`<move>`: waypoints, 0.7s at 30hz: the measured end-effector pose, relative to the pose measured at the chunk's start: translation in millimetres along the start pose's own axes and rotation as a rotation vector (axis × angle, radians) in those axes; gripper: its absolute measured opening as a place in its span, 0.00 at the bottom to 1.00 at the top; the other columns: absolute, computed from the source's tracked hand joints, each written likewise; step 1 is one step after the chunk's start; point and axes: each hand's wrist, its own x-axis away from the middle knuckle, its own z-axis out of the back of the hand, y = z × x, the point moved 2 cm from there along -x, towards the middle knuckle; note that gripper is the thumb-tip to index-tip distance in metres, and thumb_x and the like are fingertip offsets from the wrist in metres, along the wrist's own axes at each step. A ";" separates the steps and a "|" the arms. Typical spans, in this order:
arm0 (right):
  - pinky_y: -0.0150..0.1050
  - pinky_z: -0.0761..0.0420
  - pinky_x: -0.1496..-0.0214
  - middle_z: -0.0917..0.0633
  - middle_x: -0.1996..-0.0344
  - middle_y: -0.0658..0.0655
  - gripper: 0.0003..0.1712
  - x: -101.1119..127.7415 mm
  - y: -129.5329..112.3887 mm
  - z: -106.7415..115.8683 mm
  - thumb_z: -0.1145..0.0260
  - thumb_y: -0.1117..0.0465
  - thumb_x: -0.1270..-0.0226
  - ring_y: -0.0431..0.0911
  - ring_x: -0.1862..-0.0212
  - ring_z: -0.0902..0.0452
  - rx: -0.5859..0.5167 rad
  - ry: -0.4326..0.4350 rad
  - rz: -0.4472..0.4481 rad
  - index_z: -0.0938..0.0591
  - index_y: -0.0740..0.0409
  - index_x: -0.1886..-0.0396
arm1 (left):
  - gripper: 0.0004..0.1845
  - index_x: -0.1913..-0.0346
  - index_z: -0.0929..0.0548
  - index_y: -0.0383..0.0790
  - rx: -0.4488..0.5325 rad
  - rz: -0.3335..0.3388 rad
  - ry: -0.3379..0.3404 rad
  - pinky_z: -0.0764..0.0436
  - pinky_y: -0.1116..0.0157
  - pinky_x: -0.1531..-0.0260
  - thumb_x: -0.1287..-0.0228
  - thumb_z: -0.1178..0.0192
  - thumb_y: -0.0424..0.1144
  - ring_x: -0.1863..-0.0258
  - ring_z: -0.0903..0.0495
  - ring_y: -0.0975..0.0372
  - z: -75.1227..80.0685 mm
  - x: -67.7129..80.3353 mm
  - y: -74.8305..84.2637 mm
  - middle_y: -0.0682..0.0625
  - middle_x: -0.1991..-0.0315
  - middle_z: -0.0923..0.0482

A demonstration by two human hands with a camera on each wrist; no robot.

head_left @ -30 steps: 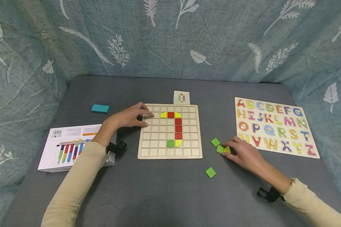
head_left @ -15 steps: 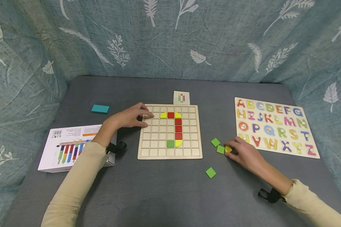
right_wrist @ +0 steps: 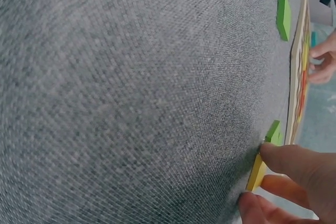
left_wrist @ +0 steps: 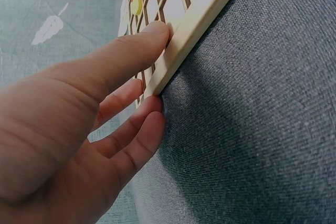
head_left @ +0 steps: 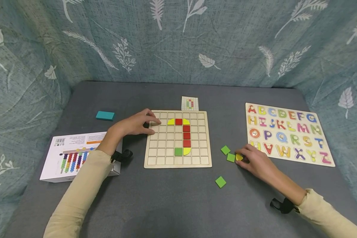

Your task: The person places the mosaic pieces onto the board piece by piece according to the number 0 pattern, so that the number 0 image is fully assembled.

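In the head view, a wooden grid board (head_left: 166,162) lies mid-table with yellow rounded tiles, several red square tiles (head_left: 186,136) and one green square tile (head_left: 178,151) in its cells. My left hand (head_left: 136,123) rests on the board's left edge; in the left wrist view the thumb (left_wrist: 149,43) touches its top. Right of the board, my right hand (head_left: 259,162) pinches a yellow rounded tile (head_left: 239,157) between thumb and fingers at the table surface. Beside it lie two loose green square tiles (head_left: 230,157), and a third green tile (head_left: 220,181) sits nearer the front.
A small pattern card (head_left: 189,103) touches the board's far edge. An alphabet puzzle board (head_left: 291,161) stands just beyond my right hand. At the left are a white box (head_left: 55,162) with a bead picture and a teal block (head_left: 105,115). Curtains (head_left: 172,43) border the back.
My right hand has shifted slightly right, drawing the yellow tile a little away from the green tile beside it. The left hand stays on the board's edge.
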 end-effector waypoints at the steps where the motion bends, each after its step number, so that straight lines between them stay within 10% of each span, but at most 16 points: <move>1: 0.36 0.23 0.67 0.18 0.64 0.55 0.16 0.1 -0.2 0.0 0.24 0.63 0.47 0.40 0.68 0.26 -0.002 -0.001 0.000 0.14 0.61 0.57 | 0.24 0.38 0.22 0.40 -0.003 -0.002 0.001 0.27 0.49 0.45 0.37 0.35 0.36 0.45 0.30 0.47 -0.2 -0.1 -0.3 0.40 0.41 0.36; 21: 0.35 0.26 0.68 0.19 0.64 0.55 0.16 -1.0 -1.9 -0.2 0.25 0.62 0.46 0.40 0.68 0.28 -0.004 -0.026 -0.023 0.14 0.61 0.57 | 0.24 0.37 0.23 0.40 0.008 -0.007 0.006 0.27 0.50 0.46 0.37 0.35 0.36 0.46 0.30 0.48 -2.0 0.1 -2.3 0.40 0.42 0.36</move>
